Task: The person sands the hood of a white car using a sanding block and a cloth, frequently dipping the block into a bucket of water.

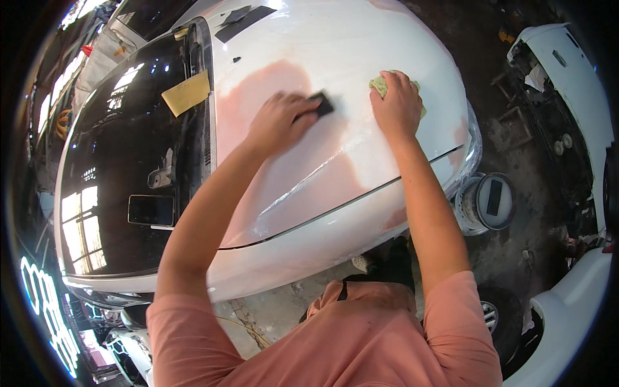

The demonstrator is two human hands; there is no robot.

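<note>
A white car hood (361, 39) with patches of pinkish filler or primer lies under both my hands. My left hand (278, 124) is closed on a black sanding block (324, 104), pressed to the hood beside a large pink patch; the hand is slightly blurred. Farther right, my right hand (398, 111) rests on the white paint with its fingers curled round a yellow-green cloth (378, 85). Part of the cloth sticks out on either side of that hand. The surface near a crease between the hands has a wet shine.
Dark sandpaper sheets (246, 23) lie on the far hood. A yellow sheet (187, 94) and a phone (151, 209) are by the windshield. A bucket (510, 216) with a dark rectangular piece stands right of the car. A white body panel (567, 61) is farther right.
</note>
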